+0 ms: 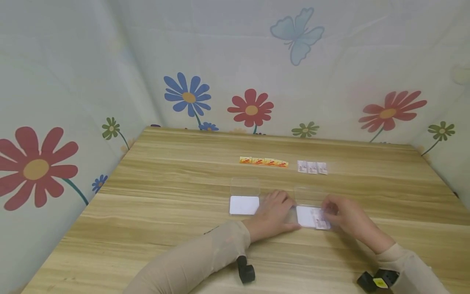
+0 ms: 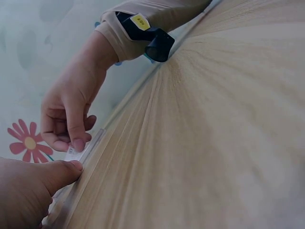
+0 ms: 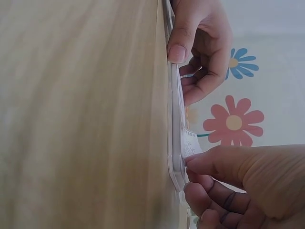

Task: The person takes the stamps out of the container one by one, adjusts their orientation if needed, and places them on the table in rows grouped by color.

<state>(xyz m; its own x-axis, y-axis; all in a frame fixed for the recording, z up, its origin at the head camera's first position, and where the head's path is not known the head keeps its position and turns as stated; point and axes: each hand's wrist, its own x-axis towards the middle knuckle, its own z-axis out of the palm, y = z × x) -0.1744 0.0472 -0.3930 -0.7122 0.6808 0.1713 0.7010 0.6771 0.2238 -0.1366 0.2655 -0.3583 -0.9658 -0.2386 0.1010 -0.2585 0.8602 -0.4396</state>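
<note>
In the head view, my right hand [image 1: 345, 216] pinches a small pale printed slip [image 1: 320, 219] between thumb and fingers. The slip lies over the right part of a flat plastic case [image 1: 305, 216] with a white inside and a clear lid [image 1: 310, 196] folded back. My left hand [image 1: 275, 214] holds this case at its left side, thumb at the near corner and fingers at the far one. From the right wrist view, the slip [image 3: 190, 143] stands bent up off the case [image 3: 176, 119]. A second white case [image 1: 244, 205] lies left of my left hand, its clear lid folded back.
Farther back lie a row of several orange-and-yellow printed pieces [image 1: 263, 162] and three pale printed slips [image 1: 312, 167]. A flowered cloth [image 1: 220, 61] hangs behind the wooden table [image 1: 165, 171]. Black cameras [image 1: 246, 272] sit at both wrists.
</note>
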